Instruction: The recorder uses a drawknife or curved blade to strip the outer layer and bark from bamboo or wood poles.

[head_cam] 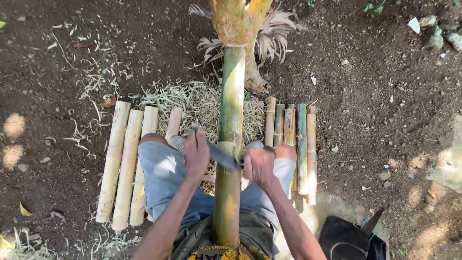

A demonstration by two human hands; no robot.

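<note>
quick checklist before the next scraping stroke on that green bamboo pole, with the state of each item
1. Both hands on the blade: left hand and right hand each grip one end of the dark metal blade. Ok.
2. Blade set across the long green bamboo pole: ok.
3. Pole braced: its far end leans on the tree stump, near end at the lap. Ok.
4. Knees beside the stroke path, apart from the pole: ok.
5. Blade edge sharpness: cannot tell.
6. Peeled pale bamboo lengths and unpeeled green bamboo lengths lie off to the sides: ok.
</note>
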